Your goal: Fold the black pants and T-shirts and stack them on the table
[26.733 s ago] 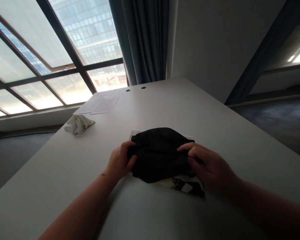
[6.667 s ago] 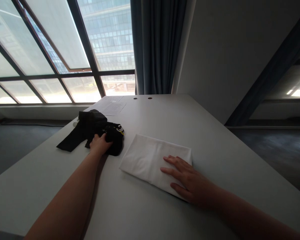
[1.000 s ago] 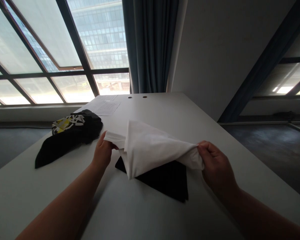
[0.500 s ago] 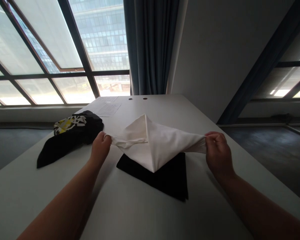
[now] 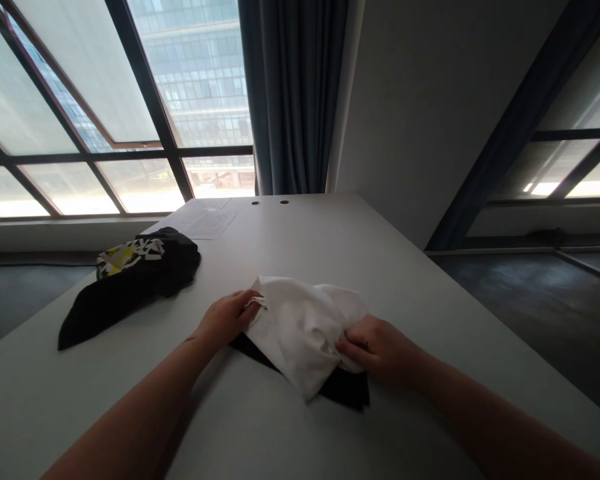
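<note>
A white cloth [image 5: 305, 333], maybe a garment, lies bunched over a folded black cloth [image 5: 347, 388] on the table. My left hand [image 5: 230, 317] grips its left edge, fingers closed on the fabric. At the right side, my right hand [image 5: 370, 343] is closed around another part of the white cloth. Most of the black cloth is hidden underneath; only its lower right corner and a strip on the left show. Whether the white piece is a shirt or some other garment, I cannot tell.
A heap of black clothing [image 5: 145, 277] with a yellow and white print lies on the left of the white table [image 5: 405, 413]. Sheets of paper [image 5: 210, 223] rest farther back. Two round holes are near the table's far end, before a blue curtain [image 5: 295, 100].
Both hands have come inward and down. The white cloth, stretched taut between them before, now sags in a loose bunch on the black cloth. Both hands still hold it.
</note>
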Demonstrator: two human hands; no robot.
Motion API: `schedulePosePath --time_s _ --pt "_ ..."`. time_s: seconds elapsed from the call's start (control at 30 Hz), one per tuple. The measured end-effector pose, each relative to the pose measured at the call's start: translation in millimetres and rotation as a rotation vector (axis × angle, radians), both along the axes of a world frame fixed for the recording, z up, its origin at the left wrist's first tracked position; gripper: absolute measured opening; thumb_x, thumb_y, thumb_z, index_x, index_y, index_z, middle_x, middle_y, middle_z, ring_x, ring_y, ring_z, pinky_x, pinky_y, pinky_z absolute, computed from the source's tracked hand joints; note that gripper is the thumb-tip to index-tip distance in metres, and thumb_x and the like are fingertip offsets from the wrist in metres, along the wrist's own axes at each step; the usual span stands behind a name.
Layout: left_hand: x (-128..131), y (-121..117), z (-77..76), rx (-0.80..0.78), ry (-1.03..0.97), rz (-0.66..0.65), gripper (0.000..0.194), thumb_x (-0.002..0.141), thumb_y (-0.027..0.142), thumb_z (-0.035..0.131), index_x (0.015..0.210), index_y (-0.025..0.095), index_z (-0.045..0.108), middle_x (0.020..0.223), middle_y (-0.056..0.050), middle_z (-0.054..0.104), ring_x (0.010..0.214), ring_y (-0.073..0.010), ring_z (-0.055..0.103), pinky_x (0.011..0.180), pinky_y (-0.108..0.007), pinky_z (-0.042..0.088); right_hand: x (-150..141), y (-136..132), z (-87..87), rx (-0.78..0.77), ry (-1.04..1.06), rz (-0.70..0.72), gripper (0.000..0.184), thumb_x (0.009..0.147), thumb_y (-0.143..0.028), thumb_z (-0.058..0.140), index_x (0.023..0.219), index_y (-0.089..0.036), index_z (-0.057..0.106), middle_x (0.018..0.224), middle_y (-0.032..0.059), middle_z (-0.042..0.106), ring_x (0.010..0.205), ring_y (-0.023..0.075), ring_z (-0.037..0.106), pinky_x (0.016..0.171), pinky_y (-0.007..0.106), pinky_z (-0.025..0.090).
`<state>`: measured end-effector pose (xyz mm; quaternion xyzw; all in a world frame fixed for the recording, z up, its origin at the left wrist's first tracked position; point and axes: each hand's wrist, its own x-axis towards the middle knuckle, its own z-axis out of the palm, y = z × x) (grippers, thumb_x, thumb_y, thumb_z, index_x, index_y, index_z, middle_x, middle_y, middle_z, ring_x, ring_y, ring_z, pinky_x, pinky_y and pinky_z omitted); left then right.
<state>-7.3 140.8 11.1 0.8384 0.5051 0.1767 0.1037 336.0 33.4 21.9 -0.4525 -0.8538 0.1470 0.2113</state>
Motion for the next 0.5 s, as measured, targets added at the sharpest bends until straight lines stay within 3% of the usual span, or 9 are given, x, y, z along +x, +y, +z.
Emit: schedulePosePath --time_s 0.07,0.17,0.27,0.3,0.4,0.5 --pt "-1.7 2.4 -1.3 0.057 0.031 0.021 0.035 0.104 0.042 0.044 0.119 0.029 0.072 0.113 -0.007 0.079 0.099 -0.0274 0.074 0.083 -0.035 0.052 -3.2 -4.6 0.0 0.05 -0.047 0.029 0.056 0.109 -0.047 0.045 0.059 -0.021 0.047 0.055 -0.0035 0.048 0.053 0.0125 0.045 0.058 0.029 0.035" --pt "-4.7 2.3 -1.2 0.118 0.012 -0.015 0.037 0.105 0.044 0.041 0.117 0.028 0.072 0.106 -0.007 0.081 0.093 -0.0266 0.075 0.079 -0.034 0.051 -12.4 -15.2 4.3 0.248 -0.012 0.058 0.04 0.107 -0.033 0.05 0.069 -0.021 0.058 0.067 0.0004 0.061 0.061 0.0148 0.053 0.063 0.029 0.042" --pt "-3.1 -8.9 7.1 0.139 -0.117 -0.105 0.037 0.105 0.045 0.041 0.113 0.026 0.072 0.1 -0.006 0.081 0.087 -0.0239 0.074 0.078 -0.032 0.05 -22.7 -30.2 14.1 0.451 0.057 0.148 0.018 0.102 -0.02 0.052 0.098 -0.021 0.07 0.105 0.0094 0.076 0.083 0.0187 0.065 0.077 0.032 0.051" --pt "-0.2 -15.9 11.6 0.131 -0.177 -0.126 0.038 0.105 0.045 0.041 0.11 0.025 0.072 0.095 -0.006 0.08 0.083 -0.0227 0.072 0.076 -0.032 0.05 -25.6 -35.5 17.6 0.492 0.056 0.198 0.022 0.1 -0.017 0.052 0.109 -0.023 0.071 0.119 0.0104 0.076 0.087 0.0193 0.066 0.081 0.033 0.053" --pt "14.2 -42.8 24.2 0.001 -0.366 -0.218 0.041 0.106 0.049 0.042 0.094 0.021 0.07 0.077 -0.003 0.072 0.069 -0.0181 0.063 0.07 -0.029 0.048 -32.5 -48.5 24.5 0.508 0.002 0.328 0.041 0.096 -0.012 0.052 0.129 -0.029 0.069 0.142 0.0056 0.07 0.082 0.018 0.065 0.082 0.035 0.054" --pt "29.2 -63.4 26.9 -0.237 -0.564 -0.287 0.047 0.104 0.059 0.047 0.091 0.019 0.07 0.078 -0.003 0.069 0.07 -0.0177 0.061 0.068 -0.028 0.05 -36.9 -51.9 23.5 0.427 -0.1 0.336 0.04 0.096 -0.017 0.057 0.132 -0.027 0.069 0.146 0.0067 0.068 0.084 0.0191 0.066 0.082 0.036 0.053"
